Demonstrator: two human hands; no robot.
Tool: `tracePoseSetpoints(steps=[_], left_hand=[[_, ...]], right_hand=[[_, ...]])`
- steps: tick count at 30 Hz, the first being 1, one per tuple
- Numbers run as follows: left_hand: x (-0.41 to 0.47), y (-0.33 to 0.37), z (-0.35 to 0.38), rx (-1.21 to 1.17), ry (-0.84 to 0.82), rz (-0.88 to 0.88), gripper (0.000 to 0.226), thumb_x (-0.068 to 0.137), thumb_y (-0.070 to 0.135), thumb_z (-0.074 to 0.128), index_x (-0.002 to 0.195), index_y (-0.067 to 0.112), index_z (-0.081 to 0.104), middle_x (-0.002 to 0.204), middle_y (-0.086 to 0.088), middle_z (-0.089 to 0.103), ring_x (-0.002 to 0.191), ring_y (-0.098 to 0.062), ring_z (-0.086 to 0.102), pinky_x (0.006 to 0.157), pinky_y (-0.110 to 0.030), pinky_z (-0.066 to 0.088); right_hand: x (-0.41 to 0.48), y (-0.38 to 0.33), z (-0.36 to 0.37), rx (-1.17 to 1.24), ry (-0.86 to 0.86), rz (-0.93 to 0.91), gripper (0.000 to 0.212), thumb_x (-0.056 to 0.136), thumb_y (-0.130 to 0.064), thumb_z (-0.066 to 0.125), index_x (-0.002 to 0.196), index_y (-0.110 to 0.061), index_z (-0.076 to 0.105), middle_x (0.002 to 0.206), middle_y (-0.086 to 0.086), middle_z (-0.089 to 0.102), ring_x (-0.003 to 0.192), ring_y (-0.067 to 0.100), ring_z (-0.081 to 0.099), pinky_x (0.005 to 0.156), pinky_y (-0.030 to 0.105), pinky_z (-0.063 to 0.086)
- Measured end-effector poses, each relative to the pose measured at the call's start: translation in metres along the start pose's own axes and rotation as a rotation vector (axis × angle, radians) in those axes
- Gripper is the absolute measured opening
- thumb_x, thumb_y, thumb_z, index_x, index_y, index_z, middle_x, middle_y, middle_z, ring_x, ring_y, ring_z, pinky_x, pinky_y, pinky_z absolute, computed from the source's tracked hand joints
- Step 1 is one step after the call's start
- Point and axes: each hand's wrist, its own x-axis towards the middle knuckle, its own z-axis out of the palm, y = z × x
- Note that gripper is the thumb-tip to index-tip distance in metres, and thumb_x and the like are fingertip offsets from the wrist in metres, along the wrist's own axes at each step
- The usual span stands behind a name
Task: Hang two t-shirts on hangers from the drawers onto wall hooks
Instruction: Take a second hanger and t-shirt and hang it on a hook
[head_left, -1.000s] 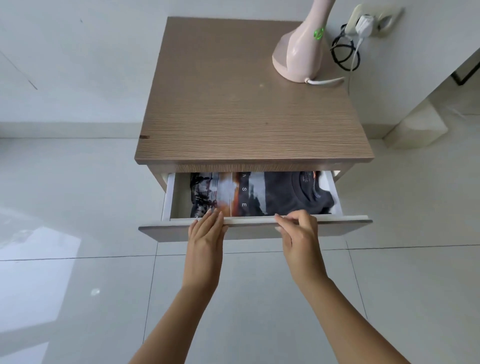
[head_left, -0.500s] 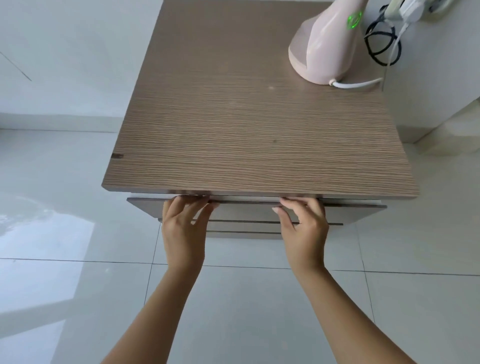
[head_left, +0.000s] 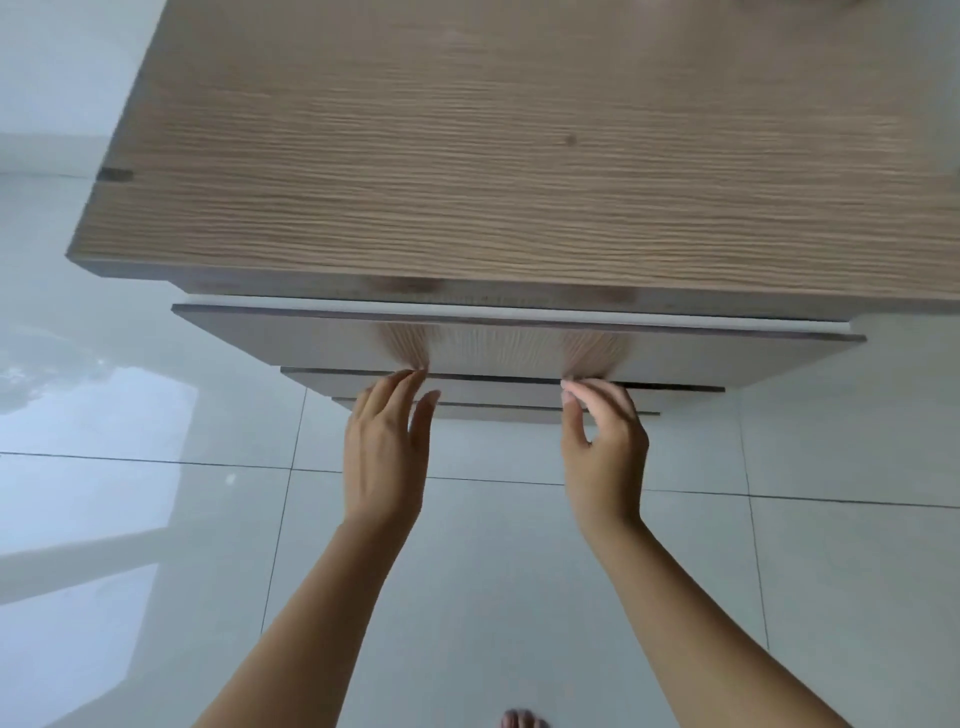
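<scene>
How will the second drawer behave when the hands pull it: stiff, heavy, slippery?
The second drawer likely slides straight, as a rigid flat wooden front. With no handle visible, left hand and right hand must hook its thin top edge, so grip may slip. Its weight cannot be judged; contents are hidden.

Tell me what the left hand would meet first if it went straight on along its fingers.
The left hand points at the top edge of the second drawer front, under the top drawer front. That edge would come first; the fingertips look nearly on it, though blur leaves depth unclear.
</scene>
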Motion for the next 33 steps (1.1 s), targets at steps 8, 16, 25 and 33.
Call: tracePoseSetpoints(steps=[8,16,25,33], left_hand=[[0.009,-0.013,0.038,0.066,0.006,0.072,0.020,0.093,0.014,0.056,0.105,0.005,0.068,0.107,-0.010,0.066,0.105,-0.031,0.056,0.077,-0.035,0.049],[-0.032,-0.023,0.027,0.016,-0.004,0.044,0.017,0.092,0.019,0.060,0.083,0.005,0.066,0.088,-0.009,0.054,0.080,-0.029,0.054,0.058,-0.039,0.049],[-0.146,-0.051,0.023,0.128,-0.080,0.044,0.038,0.095,0.029,0.040,0.097,0.009,0.073,0.101,-0.003,0.072,0.096,-0.023,0.066,0.103,-0.028,0.031],[-0.197,-0.064,0.020,0.218,-0.083,0.063,0.031,0.092,0.023,0.045,0.082,0.014,0.073,0.087,0.002,0.074,0.087,-0.017,0.068,0.099,-0.028,0.035]], right_hand=[[0.006,0.023,0.021,-0.081,-0.006,-0.070,0.016,0.085,-0.002,0.057,0.091,0.001,0.072,0.085,0.011,0.067,0.081,0.029,0.062,0.075,0.021,0.044],[-0.049,0.021,0.004,-0.125,0.009,-0.019,0.006,0.081,0.000,0.059,0.079,-0.004,0.063,0.080,0.010,0.058,0.080,0.021,0.051,0.072,0.025,0.042],[-0.160,0.011,-0.046,-0.229,-0.003,0.053,0.016,0.075,-0.018,0.050,0.065,-0.009,0.058,0.068,0.002,0.059,0.068,0.021,0.053,0.069,0.025,0.033],[-0.175,-0.003,-0.040,-0.423,-0.202,0.233,0.015,0.082,-0.023,0.055,0.081,-0.011,0.063,0.086,0.002,0.066,0.083,0.021,0.056,0.074,0.027,0.026]])
